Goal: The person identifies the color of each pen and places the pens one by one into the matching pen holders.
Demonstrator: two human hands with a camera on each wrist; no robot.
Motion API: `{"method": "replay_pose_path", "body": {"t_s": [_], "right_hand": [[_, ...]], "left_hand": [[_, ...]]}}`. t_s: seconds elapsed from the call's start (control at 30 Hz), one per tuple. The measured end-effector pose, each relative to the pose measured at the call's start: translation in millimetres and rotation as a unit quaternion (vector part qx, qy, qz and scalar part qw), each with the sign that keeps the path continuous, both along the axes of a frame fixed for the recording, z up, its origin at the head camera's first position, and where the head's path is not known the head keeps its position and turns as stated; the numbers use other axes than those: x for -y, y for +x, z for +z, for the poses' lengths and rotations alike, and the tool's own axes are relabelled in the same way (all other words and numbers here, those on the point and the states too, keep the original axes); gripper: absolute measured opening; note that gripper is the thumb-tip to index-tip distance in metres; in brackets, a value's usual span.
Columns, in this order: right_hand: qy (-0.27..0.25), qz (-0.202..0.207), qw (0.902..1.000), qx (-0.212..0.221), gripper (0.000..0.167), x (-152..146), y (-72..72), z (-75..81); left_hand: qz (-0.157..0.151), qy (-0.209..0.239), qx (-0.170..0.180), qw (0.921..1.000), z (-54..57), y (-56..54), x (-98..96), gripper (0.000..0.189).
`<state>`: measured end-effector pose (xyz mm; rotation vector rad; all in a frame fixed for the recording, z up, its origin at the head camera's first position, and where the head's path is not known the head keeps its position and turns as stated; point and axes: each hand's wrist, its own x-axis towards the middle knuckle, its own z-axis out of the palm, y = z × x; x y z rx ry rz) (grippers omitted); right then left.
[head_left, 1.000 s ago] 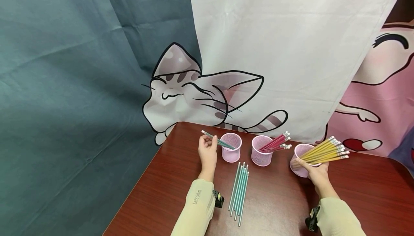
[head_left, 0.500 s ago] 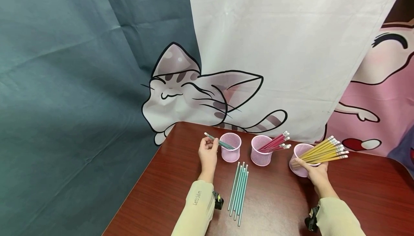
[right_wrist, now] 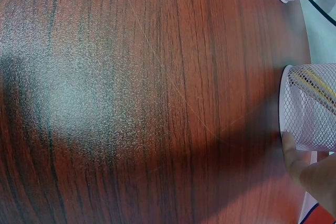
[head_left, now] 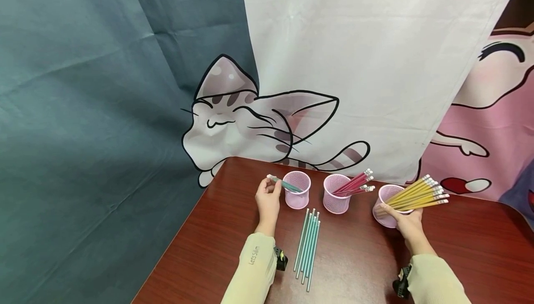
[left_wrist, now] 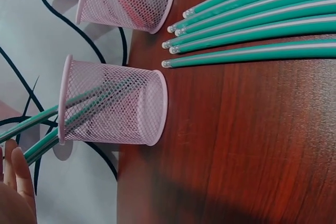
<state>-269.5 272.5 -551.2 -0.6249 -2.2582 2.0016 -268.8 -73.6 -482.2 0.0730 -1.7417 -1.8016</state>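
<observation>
At the left pink mesh pencil cup (head_left: 297,200), my left hand (head_left: 268,202) pinches green pencils (head_left: 288,185) near their eraser ends. Their other ends lie slanted inside that cup, as the left wrist view shows through the mesh. My right hand (head_left: 410,230) grips the right mesh cup (head_left: 384,218), its thumb along the near side; the other fingers are mostly hidden. Yellow pencils (head_left: 417,195) lean out of this cup to the right, erasers outward. In the right wrist view, the thumb (right_wrist: 294,163) touches the cup near its base.
Between them stands a middle mesh cup (head_left: 336,202) with red pencils (head_left: 354,183) leaning right. Several loose green pencils (head_left: 307,248) lie side by side on the brown wooden table (head_left: 354,257). A printed cloth (head_left: 354,63) hangs behind the table.
The eraser end of a green pencil in my left hand has moved right and down, closer to the fingers and the left cup. My right hand stays on its cup.
</observation>
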Motion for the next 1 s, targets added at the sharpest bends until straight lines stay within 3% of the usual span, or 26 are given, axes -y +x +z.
{"method": "replay_pose_path", "body": {"t_s": [0.23,0.37,0.5,0.63,0.77,0.87,0.93,1.0], "right_hand": [[-0.015,0.007,0.9999,0.001,0.102,1,-0.6,1.1],[-0.012,0.007,0.9999,0.001,0.102,1,-0.2,1.3],[-0.004,0.007,1.0000,0.000,0.103,-1,-0.3,0.7],[0.000,0.003,1.0000,-0.002,0.102,-1,-0.5,0.0],[0.010,0.000,1.0000,0.000,0.101,0,-0.6,-0.2],[0.017,0.002,0.9998,0.007,0.102,0,-0.1,0.3],[0.016,0.002,0.9998,0.009,0.102,0,0.1,0.3],[0.012,0.002,0.9999,0.009,0.103,0,-0.1,-0.1]], "left_hand": [[0.009,-0.019,0.043,0.9988,-1.9,2.1,0.6,0.020],[-0.010,-0.004,0.070,0.9975,-6.0,1.8,2.4,0.021],[-0.035,0.019,0.098,0.9944,-25.5,-7.6,6.0,0.021],[-0.038,0.011,0.147,0.9883,-47.2,-17.2,10.0,0.017],[-0.062,-0.019,0.213,0.9749,-55.4,-15.6,10.8,0.015],[-0.093,-0.072,0.248,0.9616,-62.5,-10.6,8.6,0.013],[-0.120,-0.121,0.273,0.9468,-67.7,-5.5,5.8,0.010],[-0.143,-0.184,0.297,0.9261,-74.3,-0.1,1.9,0.010]]}}
